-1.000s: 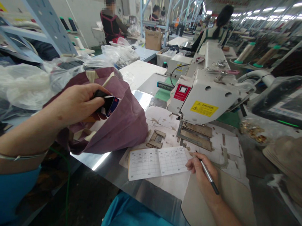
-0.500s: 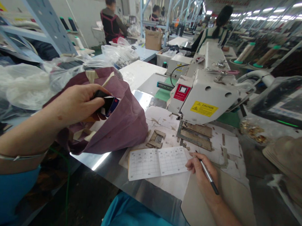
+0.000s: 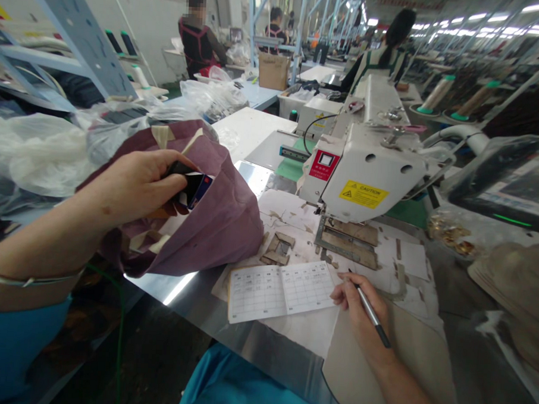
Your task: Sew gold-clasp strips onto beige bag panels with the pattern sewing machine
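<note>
At the mouth of a mauve fabric bag (image 3: pixel 224 206), my left hand (image 3: pixel 149 182) is closed on a small dark object with a blue edge (image 3: pixel 201 190). My fingers and the bag's side hide most of it, so its kind is unclear. Pale straps show at the bag's opening. My right hand (image 3: pixel 358 304) is closed on a silver and black pen (image 3: pixel 371 316), its tip pointing up and away from me. Beside that hand's fingertips lies an open notebook (image 3: pixel 283 292) with printed grids and some handwriting in the upper rows.
A sewing machine (image 3: pixel 369 170) stands behind the notebook, with a metal clamp frame (image 3: pixel 350 241) under its head. Clear plastic bags (image 3: pixel 35 150) are heaped at left. A wrapped control screen (image 3: pixel 511 183) and a bag of gold-coloured pieces (image 3: pixel 456 231) sit at right. Other people work farther back.
Both hands hold nearly the same positions. The notebook has shifted very slightly left at its left edge. A person in the background has changed posture a little.
</note>
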The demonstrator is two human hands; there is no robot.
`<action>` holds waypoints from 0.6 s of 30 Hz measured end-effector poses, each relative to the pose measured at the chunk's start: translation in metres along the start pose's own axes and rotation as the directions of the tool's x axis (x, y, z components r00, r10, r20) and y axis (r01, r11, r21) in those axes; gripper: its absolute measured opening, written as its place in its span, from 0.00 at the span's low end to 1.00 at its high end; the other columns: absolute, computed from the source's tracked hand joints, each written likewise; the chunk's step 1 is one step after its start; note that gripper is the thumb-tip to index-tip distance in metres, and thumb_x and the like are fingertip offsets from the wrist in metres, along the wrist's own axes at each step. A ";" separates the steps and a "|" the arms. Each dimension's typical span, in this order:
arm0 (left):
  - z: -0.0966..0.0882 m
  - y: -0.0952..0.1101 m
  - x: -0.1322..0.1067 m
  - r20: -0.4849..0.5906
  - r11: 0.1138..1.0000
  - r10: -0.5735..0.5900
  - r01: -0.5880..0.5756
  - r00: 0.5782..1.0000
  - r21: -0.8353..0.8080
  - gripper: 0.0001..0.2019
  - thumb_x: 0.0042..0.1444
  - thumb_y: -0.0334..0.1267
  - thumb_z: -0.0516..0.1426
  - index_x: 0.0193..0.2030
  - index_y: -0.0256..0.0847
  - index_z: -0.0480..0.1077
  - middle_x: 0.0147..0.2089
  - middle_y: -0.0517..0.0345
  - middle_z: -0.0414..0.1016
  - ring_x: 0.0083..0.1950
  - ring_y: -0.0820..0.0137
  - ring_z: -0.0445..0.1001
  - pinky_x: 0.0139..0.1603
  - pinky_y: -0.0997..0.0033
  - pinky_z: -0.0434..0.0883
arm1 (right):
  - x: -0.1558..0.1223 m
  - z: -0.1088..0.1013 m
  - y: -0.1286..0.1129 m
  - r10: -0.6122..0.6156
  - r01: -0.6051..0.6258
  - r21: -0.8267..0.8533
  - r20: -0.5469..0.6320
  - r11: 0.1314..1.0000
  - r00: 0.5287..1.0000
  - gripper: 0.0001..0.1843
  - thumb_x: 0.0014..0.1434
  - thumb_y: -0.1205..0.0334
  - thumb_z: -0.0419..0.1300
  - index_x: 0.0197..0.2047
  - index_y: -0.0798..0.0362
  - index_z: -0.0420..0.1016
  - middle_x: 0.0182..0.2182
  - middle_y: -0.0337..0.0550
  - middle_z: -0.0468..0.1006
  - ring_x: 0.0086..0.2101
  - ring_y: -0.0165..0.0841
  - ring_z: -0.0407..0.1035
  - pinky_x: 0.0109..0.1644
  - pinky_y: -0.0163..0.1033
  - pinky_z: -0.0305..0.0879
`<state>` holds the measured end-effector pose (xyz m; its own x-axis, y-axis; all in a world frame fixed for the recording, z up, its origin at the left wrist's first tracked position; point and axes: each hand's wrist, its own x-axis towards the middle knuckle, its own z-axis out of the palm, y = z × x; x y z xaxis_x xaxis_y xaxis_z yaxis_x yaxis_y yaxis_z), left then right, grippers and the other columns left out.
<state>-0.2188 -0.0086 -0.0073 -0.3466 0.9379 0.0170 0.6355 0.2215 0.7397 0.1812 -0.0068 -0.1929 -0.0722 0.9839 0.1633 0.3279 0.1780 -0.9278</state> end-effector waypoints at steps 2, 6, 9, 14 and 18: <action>0.000 0.000 0.000 0.004 1.000 0.001 -0.001 1.000 0.016 0.17 0.50 0.38 0.55 0.48 0.42 0.72 0.31 0.57 0.77 0.24 0.66 0.77 0.19 0.67 0.77 | 0.000 0.000 0.001 0.002 -0.002 -0.005 0.005 1.000 1.000 0.13 0.67 0.50 0.55 0.44 0.50 0.73 0.26 0.36 0.77 0.24 0.28 0.68 0.28 0.33 0.65; -0.001 0.000 0.000 0.002 1.000 0.002 -0.002 1.000 0.028 0.17 0.49 0.38 0.55 0.47 0.43 0.72 0.31 0.58 0.77 0.24 0.65 0.77 0.18 0.66 0.77 | 0.000 0.000 0.001 -0.006 0.006 -0.011 0.005 1.000 1.000 0.13 0.67 0.50 0.55 0.44 0.50 0.73 0.26 0.37 0.77 0.24 0.28 0.68 0.28 0.33 0.65; -0.001 0.001 0.000 0.008 1.000 0.003 -0.003 1.000 0.021 0.17 0.49 0.38 0.55 0.47 0.43 0.72 0.31 0.58 0.77 0.24 0.65 0.77 0.19 0.66 0.77 | 0.000 0.000 0.000 -0.003 0.003 -0.013 0.000 1.000 1.000 0.13 0.67 0.50 0.55 0.43 0.51 0.73 0.26 0.37 0.77 0.24 0.29 0.68 0.28 0.33 0.65; -0.001 -0.001 0.001 0.004 1.000 0.002 -0.002 1.000 0.030 0.17 0.51 0.38 0.54 0.48 0.42 0.72 0.32 0.56 0.77 0.25 0.66 0.77 0.19 0.68 0.77 | 0.000 0.001 -0.001 0.000 0.000 0.007 0.002 1.000 1.000 0.13 0.66 0.50 0.55 0.43 0.51 0.72 0.25 0.37 0.77 0.24 0.29 0.68 0.28 0.33 0.66; -0.002 -0.003 0.002 0.014 0.999 0.016 -0.017 1.000 0.041 0.18 0.51 0.39 0.55 0.49 0.43 0.72 0.33 0.56 0.78 0.25 0.66 0.77 0.20 0.68 0.77 | 0.000 0.000 0.000 -0.001 0.001 0.004 -0.003 1.000 1.000 0.13 0.66 0.50 0.55 0.43 0.51 0.73 0.25 0.37 0.77 0.24 0.29 0.68 0.29 0.33 0.66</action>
<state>-0.2222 -0.0082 -0.0084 -0.3263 0.9451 0.0196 0.6690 0.2163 0.7111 0.1810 -0.0071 -0.1927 -0.0696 0.9838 0.1651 0.3238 0.1788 -0.9291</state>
